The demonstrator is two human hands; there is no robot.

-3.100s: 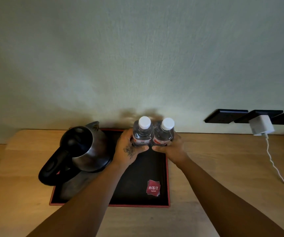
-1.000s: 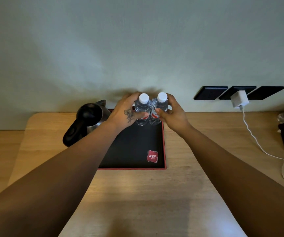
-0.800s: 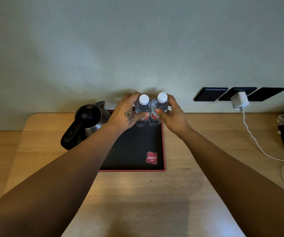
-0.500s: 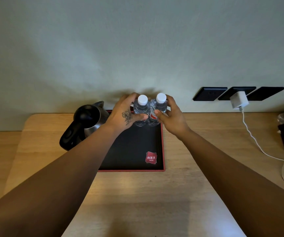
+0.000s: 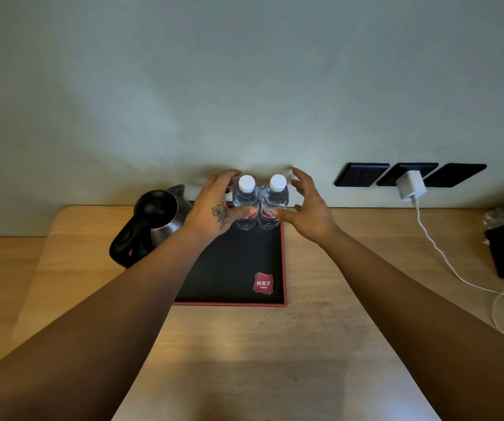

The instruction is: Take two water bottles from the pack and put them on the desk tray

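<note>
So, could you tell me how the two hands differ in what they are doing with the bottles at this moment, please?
The left hand has a flower tattoo on its back; the right hand shows none. The left hand curls close around the left bottle, its thumb on the label; the right hand is spread open, with only its thumb near the right bottle. Both reach over the tray, one at each bottle's outer side.

Dim, warm light pools on the desk [image 5: 320, 344]; corners darken, and wide-angle distortion bends the edges.
</note>
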